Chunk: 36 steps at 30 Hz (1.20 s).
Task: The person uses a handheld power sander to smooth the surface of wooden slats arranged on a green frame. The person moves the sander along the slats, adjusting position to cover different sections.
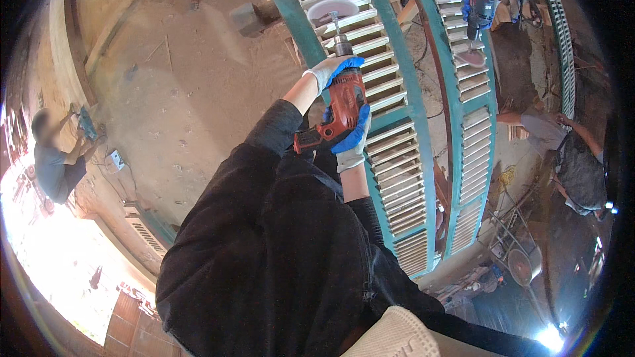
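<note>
Both gloved hands were clamped on a red drill at twelve o'clock, left hand over the body, right hand on the grip, its sanding disc against a teal shutter; it looked heavy, rigid, best held two-handed.

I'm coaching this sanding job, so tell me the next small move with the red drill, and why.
Probably slide the sanding disc a little along the slats of the teal louvred shutter. Both gloved hands, left hand and right hand, grip the red drill, and the disc seems to sit flat on the slats.
</note>
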Tool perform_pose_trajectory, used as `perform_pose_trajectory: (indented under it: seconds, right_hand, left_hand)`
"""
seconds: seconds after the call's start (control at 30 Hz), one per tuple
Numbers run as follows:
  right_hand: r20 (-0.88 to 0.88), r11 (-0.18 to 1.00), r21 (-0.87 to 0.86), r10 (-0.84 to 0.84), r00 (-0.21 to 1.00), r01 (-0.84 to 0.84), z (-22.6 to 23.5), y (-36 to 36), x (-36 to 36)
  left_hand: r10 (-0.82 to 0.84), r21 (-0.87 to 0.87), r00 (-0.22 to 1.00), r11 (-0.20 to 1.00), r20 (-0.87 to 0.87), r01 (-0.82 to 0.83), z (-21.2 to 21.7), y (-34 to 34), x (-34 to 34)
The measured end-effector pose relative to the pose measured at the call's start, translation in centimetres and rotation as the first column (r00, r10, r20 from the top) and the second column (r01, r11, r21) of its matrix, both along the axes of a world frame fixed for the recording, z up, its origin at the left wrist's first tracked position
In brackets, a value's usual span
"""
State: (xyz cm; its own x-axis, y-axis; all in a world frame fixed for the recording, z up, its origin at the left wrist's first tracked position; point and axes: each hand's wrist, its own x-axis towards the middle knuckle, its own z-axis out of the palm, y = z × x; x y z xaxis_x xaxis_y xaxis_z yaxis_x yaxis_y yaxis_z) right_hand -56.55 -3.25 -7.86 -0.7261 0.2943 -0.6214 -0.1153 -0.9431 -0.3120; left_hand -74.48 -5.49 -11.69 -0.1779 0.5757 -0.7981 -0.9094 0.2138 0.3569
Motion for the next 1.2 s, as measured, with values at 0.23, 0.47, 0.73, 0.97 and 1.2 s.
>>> perform_pose_trajectory:
  seconds: [0.23, 0.47, 0.73, 0.97, 1.2]
  right_hand:
    - [0.177, 0.969, 0.244, -0.083, 0.981, 0.038, -0.2, -1.3, 1.2]
    - [0.212, 0.945, 0.32, 0.0, 0.977, -0.069, 1.1, 1.9, 1.1]
    - [0.207, 0.972, 0.235, -0.051, 0.977, 0.001, 3.0, 5.1, -1.5]
    - [0.188, 0.989, 0.148, 0.0, 0.982, -0.028, 0.8, 8.2, -0.9]
    - [0.267, 0.955, 0.236, 0.116, 0.957, -0.181, 0.2, 13.4, -1.1]
  left_hand:
    - [0.102, 0.089, 0.995, 0.991, -0.014, -0.1, 0.8, -2.0, 1.6]
    - [0.215, 0.198, 0.97, 0.952, 0.114, -0.235, 0.9, -0.3, 2.0]
    - [0.181, 0.201, 0.977, 0.959, 0.112, -0.2, -0.9, 3.2, 0.4]
    - [0.144, 0.177, 0.984, 0.971, 0.102, -0.16, -1.4, 6.6, 0.5]
    - [0.252, 0.185, 0.96, 0.944, 0.125, -0.272, -1.3, 9.9, 0.6]
